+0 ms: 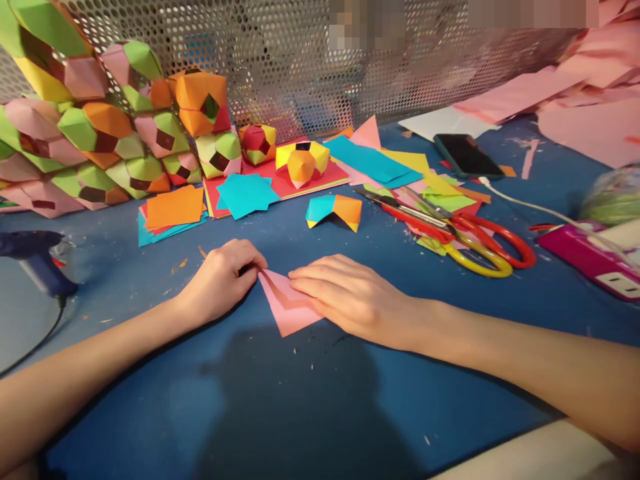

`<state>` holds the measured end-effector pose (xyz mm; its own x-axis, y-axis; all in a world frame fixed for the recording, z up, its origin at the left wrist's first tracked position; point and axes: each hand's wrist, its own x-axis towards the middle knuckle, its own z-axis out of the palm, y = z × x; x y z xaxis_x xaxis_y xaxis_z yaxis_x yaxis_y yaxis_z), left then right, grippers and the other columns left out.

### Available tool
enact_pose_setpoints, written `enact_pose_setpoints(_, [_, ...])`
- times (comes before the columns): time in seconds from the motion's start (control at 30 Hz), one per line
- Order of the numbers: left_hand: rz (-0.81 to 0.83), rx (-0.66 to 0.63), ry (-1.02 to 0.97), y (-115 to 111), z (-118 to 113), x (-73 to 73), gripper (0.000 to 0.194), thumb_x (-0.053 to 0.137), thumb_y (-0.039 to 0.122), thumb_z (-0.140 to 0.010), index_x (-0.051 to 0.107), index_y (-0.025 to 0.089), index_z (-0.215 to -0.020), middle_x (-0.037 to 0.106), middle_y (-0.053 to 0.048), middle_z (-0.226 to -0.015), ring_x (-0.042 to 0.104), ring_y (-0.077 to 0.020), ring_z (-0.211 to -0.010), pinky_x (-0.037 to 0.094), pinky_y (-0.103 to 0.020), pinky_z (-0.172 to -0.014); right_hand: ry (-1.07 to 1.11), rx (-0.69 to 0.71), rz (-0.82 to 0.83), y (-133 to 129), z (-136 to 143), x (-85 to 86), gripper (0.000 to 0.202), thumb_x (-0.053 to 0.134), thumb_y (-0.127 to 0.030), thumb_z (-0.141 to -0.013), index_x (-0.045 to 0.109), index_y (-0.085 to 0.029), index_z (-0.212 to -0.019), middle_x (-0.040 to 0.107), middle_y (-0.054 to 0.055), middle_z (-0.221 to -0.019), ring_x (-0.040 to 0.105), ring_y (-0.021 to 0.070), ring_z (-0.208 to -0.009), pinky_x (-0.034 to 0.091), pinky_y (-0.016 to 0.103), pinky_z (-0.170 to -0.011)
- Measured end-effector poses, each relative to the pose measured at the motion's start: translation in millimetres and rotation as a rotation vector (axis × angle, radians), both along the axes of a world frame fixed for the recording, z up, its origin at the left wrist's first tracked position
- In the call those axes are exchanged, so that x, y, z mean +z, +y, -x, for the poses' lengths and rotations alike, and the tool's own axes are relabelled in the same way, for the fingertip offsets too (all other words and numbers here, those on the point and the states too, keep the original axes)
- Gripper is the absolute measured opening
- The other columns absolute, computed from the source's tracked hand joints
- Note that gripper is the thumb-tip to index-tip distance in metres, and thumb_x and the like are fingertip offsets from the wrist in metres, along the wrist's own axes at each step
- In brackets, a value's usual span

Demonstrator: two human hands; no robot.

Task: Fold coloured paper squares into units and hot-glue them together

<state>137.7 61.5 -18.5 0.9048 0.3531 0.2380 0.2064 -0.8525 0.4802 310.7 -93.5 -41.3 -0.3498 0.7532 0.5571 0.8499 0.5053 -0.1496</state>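
While our left hand (224,277) pinches one corner of the pink paper (290,319) between thumb and finger, our right hand (353,293) lays straight fingers over its other side; that thumb is hidden, so we cannot tell whether it grips. We have the paper on the blue table (150,407) between both hands, near the blue-and-orange folded piece (347,209). Orange sheets (175,208) lie beyond our left hand.

On the table (150,413), paper (287,312) lies between my left hand (225,275) and right hand (350,293), 1 module (346,208) behind it, scissors (453,230) right, phone (467,155) behind those, glue gun (43,265) far left.
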Motion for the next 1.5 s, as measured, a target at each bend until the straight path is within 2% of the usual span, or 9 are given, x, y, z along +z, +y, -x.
enact_pose_setpoints(0.13, [0.007, -0.017, 0.012, -11, 0, 0.9, 0.019, 0.048, 0.005, -0.078, 0.062, 0.017, -0.080, 0.063, -0.001, -0.081, 0.058, -0.0137, -0.081, 0.046, -0.026, -0.075, 0.024, -0.013, -0.153, 1, -1, 2.4, 0.020, 0.050, -0.008, -0.086, 0.059, -0.012, -0.103, 0.069, 0.011, -0.099, 0.063, 0.0194, -0.090, 0.049, 0.035, -0.075])
enact_pose_setpoints(0.23, [-0.004, -0.027, 0.025, -16, 1, 1.5, 0.019, 0.047, 0.007, -0.079, 0.062, 0.017, -0.083, 0.063, -0.002, -0.082, 0.058, -0.0141, -0.081, 0.047, -0.026, -0.074, 0.035, -0.080, -0.165, 1, -8, 6.4, 0.019, 0.049, -0.006, -0.085, 0.060, -0.015, -0.099, 0.070, 0.009, -0.095, 0.063, 0.0189, -0.089, 0.048, 0.035, -0.075])
enact_pose_setpoints(0.3, [-0.018, -0.025, 0.028, -15, 2, 1.3, 0.019, 0.046, 0.008, -0.080, 0.062, 0.017, -0.084, 0.063, -0.002, -0.082, 0.058, -0.0147, -0.081, 0.047, -0.026, -0.074, 0.021, -0.094, -0.144, 0, -11, 10.1, 0.017, 0.049, -0.006, -0.085, 0.060, -0.016, -0.094, 0.069, 0.008, -0.094, 0.062, 0.0183, -0.088, 0.047, 0.034, -0.075])
enact_pose_setpoints(0.4, [-0.033, -0.024, 0.028, -11, 2, 0.4, 0.019, 0.045, 0.009, -0.080, 0.062, 0.017, -0.083, 0.062, -0.003, -0.082, 0.058, -0.0155, -0.081, 0.047, -0.028, -0.074, -0.066, -0.019, -0.081, -1, -13, 16.6, 0.014, 0.048, -0.009, -0.087, 0.061, -0.016, -0.086, 0.068, 0.007, -0.089, 0.058, 0.0176, -0.083, 0.044, 0.032, -0.071])
enact_pose_setpoints(0.53, [-0.041, -0.068, 0.041, -6, 1, 0.8, 0.019, 0.045, 0.010, -0.081, 0.063, 0.017, -0.082, 0.062, -0.004, -0.083, 0.057, -0.0156, -0.082, 0.047, -0.028, -0.075, -0.201, 0.042, 0.070, -5, -11, 23.0, 0.023, 0.043, -0.011, -0.090, 0.062, -0.015, -0.078, 0.065, 0.007, -0.080, 0.053, 0.0170, -0.078, 0.040, 0.031, -0.068])
enact_pose_setpoints(0.8, [0.069, -0.185, 0.115, 7, 0, 9.3, 0.021, 0.046, 0.012, -0.082, 0.065, 0.018, -0.086, 0.062, -0.002, -0.088, 0.058, -0.0130, -0.081, 0.046, -0.025, -0.074, -0.308, 0.064, 0.201, -13, -11, 24.9, 0.028, 0.040, -0.010, -0.091, 0.063, -0.015, -0.075, 0.063, 0.005, -0.079, 0.050, 0.0157, -0.074, 0.038, 0.031, -0.070])
enact_pose_setpoints(1.17, [0.122, -0.224, 0.138, 14, -2, 9.2, 0.018, 0.049, 0.018, -0.082, 0.067, 0.019, -0.086, 0.063, -0.003, -0.088, 0.059, -0.0135, -0.080, 0.047, -0.025, -0.072, -0.414, 0.050, 0.261, -19, -7, 37.5, 0.032, 0.037, -0.006, -0.091, 0.065, -0.015, -0.078, 0.063, 0.006, -0.079, 0.050, 0.0157, -0.070, 0.039, 0.031, -0.067])
enact_pose_setpoints(1.5, [0.123, -0.227, 0.139, 14, -4, 10.5, 0.017, 0.051, 0.019, -0.081, 0.067, 0.019, -0.084, 0.063, -0.003, -0.087, 0.059, -0.0137, -0.079, 0.047, -0.026, -0.072, -0.466, 0.038, 0.250, -20, -5, 36.1, 0.032, 0.037, -0.004, -0.089, 0.063, -0.015, -0.072, 0.060, 0.005, -0.074, 0.046, 0.0141, -0.064, 0.036, 0.031, -0.065])
